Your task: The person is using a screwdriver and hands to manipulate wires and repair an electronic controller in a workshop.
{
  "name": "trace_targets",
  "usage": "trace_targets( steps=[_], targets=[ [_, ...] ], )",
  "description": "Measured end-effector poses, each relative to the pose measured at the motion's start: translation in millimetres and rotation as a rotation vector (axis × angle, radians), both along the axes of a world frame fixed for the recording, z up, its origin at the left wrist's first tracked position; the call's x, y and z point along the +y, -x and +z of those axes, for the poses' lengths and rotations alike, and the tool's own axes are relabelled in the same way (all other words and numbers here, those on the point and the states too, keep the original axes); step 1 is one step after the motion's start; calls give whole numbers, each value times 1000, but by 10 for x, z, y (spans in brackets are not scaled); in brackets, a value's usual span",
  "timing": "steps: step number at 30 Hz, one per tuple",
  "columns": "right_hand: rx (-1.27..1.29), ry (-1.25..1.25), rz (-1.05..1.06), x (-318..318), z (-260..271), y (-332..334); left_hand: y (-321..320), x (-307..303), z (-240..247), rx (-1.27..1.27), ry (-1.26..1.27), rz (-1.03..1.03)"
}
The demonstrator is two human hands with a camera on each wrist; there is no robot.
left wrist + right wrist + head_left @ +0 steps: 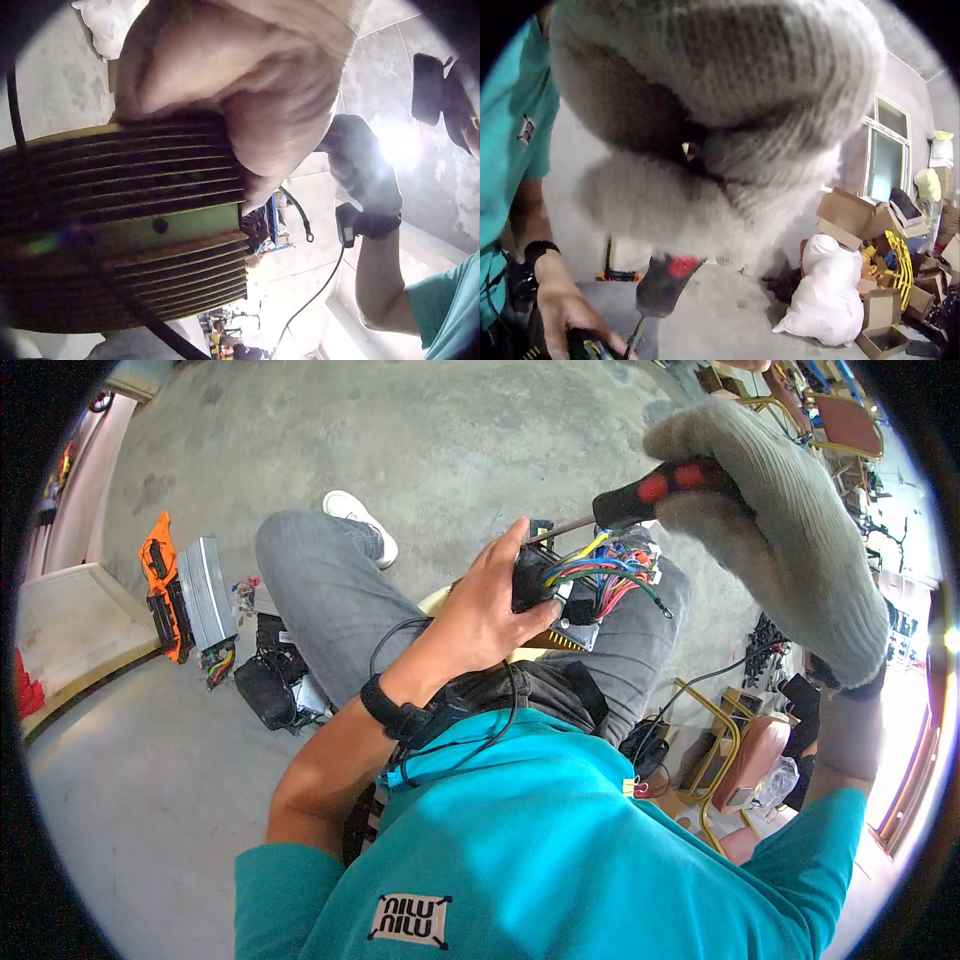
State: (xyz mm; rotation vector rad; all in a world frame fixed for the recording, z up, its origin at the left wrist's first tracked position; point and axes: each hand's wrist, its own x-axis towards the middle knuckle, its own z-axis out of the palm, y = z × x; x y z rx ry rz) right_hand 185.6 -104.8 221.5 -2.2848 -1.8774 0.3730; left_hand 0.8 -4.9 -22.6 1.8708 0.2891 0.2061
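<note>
My bare left hand grips a black finned controller held over the lap, fingers along one side and thumb near the wires. Its ribbed metal body fills much of the left wrist view. Coloured wires spread from its open end, one green wire ending in a ring terminal. In a grey knit glove, my right hand grips the black and red handle of a screwdriver. The screwdriver's shaft runs down to the controller's edge beside the left fingertips, where its tip is hidden.
On the floor at left lie an orange and black part, a silver finned box with wires and a black bag. A yellow-framed chair stands at right. The right wrist view shows a white sack and cardboard boxes.
</note>
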Motion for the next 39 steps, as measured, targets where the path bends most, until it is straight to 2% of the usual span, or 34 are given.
trace_targets(
  steps=[1, 3, 4, 6, 7, 8, 10, 11, 15, 17, 20, 21, 22, 24, 25, 27, 28, 30, 31, 33, 34, 36, 39],
  targets=[
    [0, 1, 0, 11, 15, -24, 1, -12, 1, -31, -18, 4],
    [-84, 248, -165, 35, 38, -82, -10, 26, 26, -1, 36, 8],
    [-83, 251, -163, 13, 14, -49, -14, 56, 27, 25, 84, 17],
    [109, -11, -109, -43, -42, 40, -5, 63, -22, -16, 68, 18],
    [-75, -67, 32, -51, -33, 50, 0, 40, -22, -29, 17, 13],
    [-75, -66, 33, -41, -31, 14, 3, 21, -19, -42, -36, 5],
    [-107, -106, 224, -10, -34, -76, 4, 4, -2, -33, -25, 10],
    [-106, -105, 225, -12, -38, -74, 3, -4, 2, -24, -15, 15],
    [-85, -20, -38, -30, -74, -45, 10, 0, 5, -63, -23, 7],
    [-80, 3, -107, -52, -71, -24, 9, 37, 38, 6, 84, 1],
    [-44, -92, 50, -78, -65, 3, 8, 7, -16, -59, -65, 16],
    [-145, -104, 188, -48, -49, -51, 13, 3, -9, -57, -64, 15],
    [-145, -103, 187, -36, 1, -32, 17, 0, 6, -56, -64, 10],
    [101, 250, -366, -15, 82, 29, 16, -3, 21, -54, -65, 5],
    [102, 249, -366, -26, 68, 13, 13, -9, 26, -42, -10, 8],
    [-82, 211, -254, -62, 16, -32, 16, 0, 35, -30, 46, 9],
    [-82, 210, -254, -83, -37, -4, 15, 19, 40, -20, 45, 9],
    [-68, -136, -15, -114, -141, 60, 7, 26, 32, -11, 42, 11],
    [-68, -137, -12, -95, -134, 29, 10, 6, 18, -42, 15, 11],
    [-243, -209, 248, -50, -89, -53, 8, -12, 12, -71, -12, 11],
    [-242, -209, 248, -68, -54, -42, 5, -16, 12, -74, -29, 12],
    [80, 131, -283, -118, 3, 1, 4, -14, 25, -77, -47, 14],
    [27, 158, -334, -83, -19, -3, 2, -9, 45, -7, 24, 15]
  ],
)
